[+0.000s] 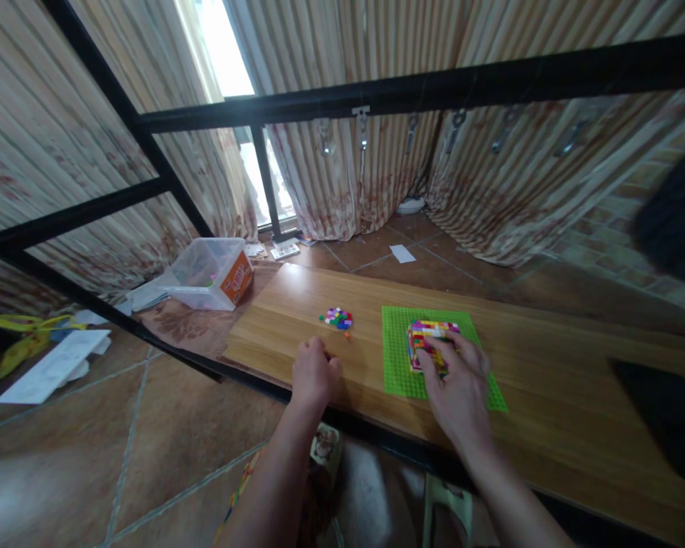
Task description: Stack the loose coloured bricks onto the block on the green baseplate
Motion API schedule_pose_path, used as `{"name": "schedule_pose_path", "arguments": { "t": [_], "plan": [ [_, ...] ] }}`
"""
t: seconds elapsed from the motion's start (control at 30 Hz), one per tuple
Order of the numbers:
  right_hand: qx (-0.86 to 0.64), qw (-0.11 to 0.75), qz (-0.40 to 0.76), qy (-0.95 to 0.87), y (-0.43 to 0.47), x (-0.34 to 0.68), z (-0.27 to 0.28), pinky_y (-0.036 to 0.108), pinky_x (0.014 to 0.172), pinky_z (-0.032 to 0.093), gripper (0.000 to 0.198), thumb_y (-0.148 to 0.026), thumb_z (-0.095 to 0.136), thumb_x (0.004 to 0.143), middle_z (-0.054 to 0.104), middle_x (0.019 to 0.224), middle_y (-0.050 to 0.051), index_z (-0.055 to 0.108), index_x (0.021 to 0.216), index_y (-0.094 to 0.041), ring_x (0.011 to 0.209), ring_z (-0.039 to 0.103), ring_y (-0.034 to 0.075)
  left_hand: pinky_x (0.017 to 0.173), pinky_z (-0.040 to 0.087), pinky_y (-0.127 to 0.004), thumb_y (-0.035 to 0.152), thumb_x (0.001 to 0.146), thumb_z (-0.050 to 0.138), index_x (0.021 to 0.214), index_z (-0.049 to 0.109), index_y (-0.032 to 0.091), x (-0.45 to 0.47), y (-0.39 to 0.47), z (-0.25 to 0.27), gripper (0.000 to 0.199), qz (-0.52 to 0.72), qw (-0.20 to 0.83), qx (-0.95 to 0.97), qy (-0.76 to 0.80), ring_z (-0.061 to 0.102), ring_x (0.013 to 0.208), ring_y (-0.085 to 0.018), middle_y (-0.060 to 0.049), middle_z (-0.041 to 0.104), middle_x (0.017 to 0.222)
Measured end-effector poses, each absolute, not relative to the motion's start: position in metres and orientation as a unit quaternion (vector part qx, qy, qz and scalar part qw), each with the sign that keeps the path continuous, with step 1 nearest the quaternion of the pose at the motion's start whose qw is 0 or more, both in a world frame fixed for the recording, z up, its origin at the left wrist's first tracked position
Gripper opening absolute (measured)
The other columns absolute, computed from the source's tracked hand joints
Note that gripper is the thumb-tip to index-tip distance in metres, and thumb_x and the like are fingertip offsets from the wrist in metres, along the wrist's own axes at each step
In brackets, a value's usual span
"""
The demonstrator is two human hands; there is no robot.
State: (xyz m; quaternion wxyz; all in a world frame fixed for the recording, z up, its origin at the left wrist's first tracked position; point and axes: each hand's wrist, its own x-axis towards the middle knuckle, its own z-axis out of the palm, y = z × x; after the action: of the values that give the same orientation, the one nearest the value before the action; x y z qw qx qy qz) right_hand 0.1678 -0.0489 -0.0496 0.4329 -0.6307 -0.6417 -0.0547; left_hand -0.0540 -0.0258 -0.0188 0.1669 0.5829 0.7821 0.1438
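Observation:
A block built of multicoloured toy bricks (pixel 434 329) stands on a green studded baseplate (pixel 396 358). My right hand (pixel 462 384) lies over its front right part, thumb and fingers bent against the bricks and hiding some of them. Any single brick between those fingertips is hidden. To the left, my left hand (pixel 313 373) is closed just above the table's near edge. A small dark bit shows by its fingers, too small to name. Beyond that hand is a little pile of loose toy bricks (pixel 338 318), with an orange one apart from it.
The wooden table (pixel 548 380) has a dark flat object (pixel 662 415) at its right end. Off its left end, a clear plastic bin (pixel 205 293) with an orange label stands low down. A black metal frame (pixel 320 106) crosses before the curtains. Papers lie on the tiled floor.

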Motion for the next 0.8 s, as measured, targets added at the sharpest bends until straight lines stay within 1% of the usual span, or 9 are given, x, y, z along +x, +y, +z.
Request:
{"name": "schedule_pose_path", "arguments": {
  "t": [0.07,0.1,0.2,0.27,0.37,0.5,0.67,0.8],
  "plan": [
    [-0.636,0.429,-0.057,-0.639,-0.05,0.166,-0.049,0.052,0.095,0.042,0.035,-0.045,0.05,0.093,0.059,0.117,0.015,0.071,0.103,-0.019,0.112,0.052,0.03,0.082,0.045,-0.033,0.019,0.081,0.056,0.092,0.062,0.017,-0.056,-0.021,-0.021,0.013,0.128,0.162,0.612,0.764,0.063,0.093,-0.024,-0.012,0.065,0.097],
    [-0.638,0.428,-0.058,-0.638,-0.051,0.166,-0.048,0.052,0.095,0.042,0.036,-0.045,0.05,0.093,0.059,0.117,0.015,0.072,0.103,-0.018,0.112,0.052,0.03,0.081,0.045,-0.033,0.017,0.082,0.054,0.087,0.062,0.017,-0.055,-0.018,-0.023,0.01,0.129,0.159,0.623,0.755,0.063,0.091,-0.024,-0.011,0.066,0.092],
    [-0.639,0.429,-0.049,-0.637,-0.056,0.163,-0.045,0.052,0.094,0.044,0.035,-0.044,0.049,0.094,0.06,0.117,0.015,0.072,0.101,-0.018,0.112,0.052,0.03,0.079,0.045,-0.032,0.014,0.083,0.05,0.082,0.063,0.019,-0.049,-0.006,-0.027,0.014,0.159,0.14,0.639,0.739,0.063,0.088,-0.023,-0.01,0.066,0.087],
    [-0.637,0.433,-0.037,-0.637,-0.06,0.163,-0.043,0.052,0.094,0.044,0.033,-0.043,0.051,0.094,0.06,0.118,0.015,0.072,0.101,-0.019,0.113,0.052,0.03,0.08,0.046,-0.032,0.015,0.085,0.048,0.085,0.064,0.019,-0.045,0.002,-0.028,0.017,0.19,0.123,0.643,0.732,0.063,0.089,-0.023,-0.01,0.066,0.09],
    [-0.639,0.444,-0.014,-0.628,-0.064,0.165,-0.039,0.052,0.095,0.044,0.031,-0.042,0.052,0.093,0.062,0.118,0.014,0.072,0.1,-0.02,0.113,0.054,0.03,0.082,0.046,-0.031,0.017,0.087,0.048,0.097,0.066,0.02,-0.043,0.01,-0.03,0.021,0.231,0.11,0.645,0.72,0.063,0.092,-0.021,-0.01,0.066,0.101],
    [-0.644,0.468,0.027,-0.605,-0.064,0.17,-0.034,0.05,0.095,0.045,0.03,-0.043,0.053,0.092,0.065,0.112,0.013,0.072,0.097,-0.02,0.108,0.058,0.028,0.079,0.047,-0.031,0.02,0.087,0.051,0.108,0.066,0.022,-0.041,0.015,-0.032,0.025,0.228,0.112,0.643,0.723,0.064,0.091,-0.022,-0.01,0.065,0.109],
    [-0.646,0.496,0.065,-0.576,-0.063,0.175,-0.032,0.049,0.096,0.045,0.028,-0.042,0.054,0.091,0.066,0.111,0.012,0.072,0.093,-0.02,0.107,0.06,0.027,0.077,0.046,-0.032,0.022,0.089,0.049,0.111,0.065,0.024,-0.039,0.02,-0.034,0.027,0.194,0.095,0.647,0.731,0.065,0.09,-0.022,-0.009,0.065,0.111],
    [-0.645,0.517,0.069,-0.559,-0.063,0.184,-0.03,0.049,0.096,0.045,0.026,-0.041,0.056,0.09,0.067,0.112,0.011,0.073,0.095,-0.022,0.108,0.06,0.026,0.073,0.046,-0.031,0.023,0.088,0.052,0.105,0.064,0.024,-0.04,0.024,-0.034,0.021,0.186,0.092,0.645,0.736,0.065,0.088,-0.022,-0.009,0.063,0.112]
  ]
}}
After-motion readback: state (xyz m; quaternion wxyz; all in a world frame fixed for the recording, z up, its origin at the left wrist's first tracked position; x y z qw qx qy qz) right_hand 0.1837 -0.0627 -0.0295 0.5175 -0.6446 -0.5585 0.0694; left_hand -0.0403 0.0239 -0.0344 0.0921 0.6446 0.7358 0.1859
